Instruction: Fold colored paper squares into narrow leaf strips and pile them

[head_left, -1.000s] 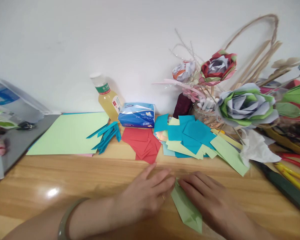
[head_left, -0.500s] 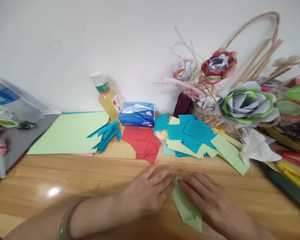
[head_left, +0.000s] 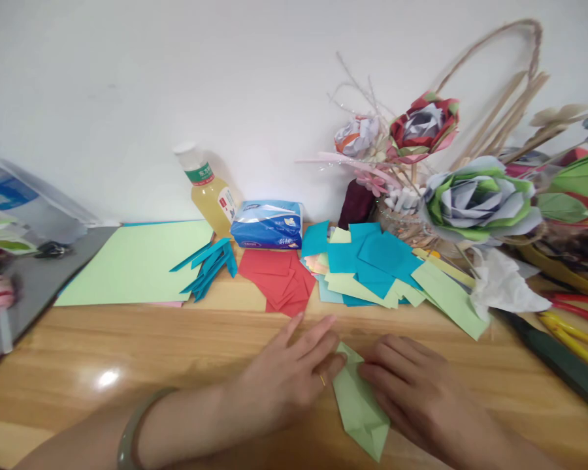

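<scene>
A folded piece of light green paper [head_left: 360, 398] lies on the wooden table between my hands, creased, with a small flap at its lower end. My left hand [head_left: 294, 365] has its index fingertip on the upper left edge of the paper, and its thumb is hidden beneath. Its outer fingers stretch out toward the red slips. At the right edge my right hand [head_left: 416, 385] has its fingers bent together against the paper; its thumb is mostly hidden. Beyond my fingers lie red paper slips [head_left: 279, 277].
Behind are teal folded strips [head_left: 208, 267], light green sheets [head_left: 137, 261], a tilted drink bottle [head_left: 210, 199], a blue tissue pack [head_left: 267, 225] and a pile of teal squares [head_left: 385, 254]. Paper flowers [head_left: 480, 199] and a dark green-handled tool [head_left: 553, 359] are on the right.
My right hand has shifted slightly right, uncovering more of the green paper. The paper's lower end has swung a little down and left. My left index fingertip now overlaps its upper edge.
</scene>
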Demonstrator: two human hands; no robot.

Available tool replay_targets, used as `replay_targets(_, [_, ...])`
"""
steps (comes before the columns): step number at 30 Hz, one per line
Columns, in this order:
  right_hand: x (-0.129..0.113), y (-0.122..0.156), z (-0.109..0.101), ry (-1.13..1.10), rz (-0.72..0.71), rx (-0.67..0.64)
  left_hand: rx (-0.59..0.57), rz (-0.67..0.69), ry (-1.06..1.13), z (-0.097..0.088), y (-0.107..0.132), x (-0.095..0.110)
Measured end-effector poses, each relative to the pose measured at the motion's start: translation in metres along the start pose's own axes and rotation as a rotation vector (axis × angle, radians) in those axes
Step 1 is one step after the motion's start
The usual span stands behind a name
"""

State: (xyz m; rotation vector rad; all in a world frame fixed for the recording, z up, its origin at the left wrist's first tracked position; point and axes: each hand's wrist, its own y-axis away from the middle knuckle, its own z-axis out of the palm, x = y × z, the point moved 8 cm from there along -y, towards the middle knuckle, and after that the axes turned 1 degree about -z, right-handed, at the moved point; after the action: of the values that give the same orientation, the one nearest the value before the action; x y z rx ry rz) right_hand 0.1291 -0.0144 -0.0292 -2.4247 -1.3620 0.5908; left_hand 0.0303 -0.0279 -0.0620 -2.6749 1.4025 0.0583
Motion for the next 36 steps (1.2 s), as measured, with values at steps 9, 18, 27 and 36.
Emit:
replay_targets(9, [0.013, 0.002, 0.009, 0.061, 0.032, -0.064, -0.001, 0.080, -0.035, 0.001, 0.001, 0.004])
replay_targets(18, [0.003, 0.004, -0.011, 0.112, -0.114, -0.033, 0.009, 0.077, -0.059, -0.003, 0.000, 0.005])
replay_targets(27, [0.009, 0.006, -0.007, 0.087, -0.068, -0.044, -0.012, 0.073, -0.033, 0.000, 0.000, 0.005])
replay_targets(36, [0.013, 0.004, -0.023, 0.046, -0.008, 0.002, 0.126, -0.018, -0.074, -0.011, 0.002, -0.005])
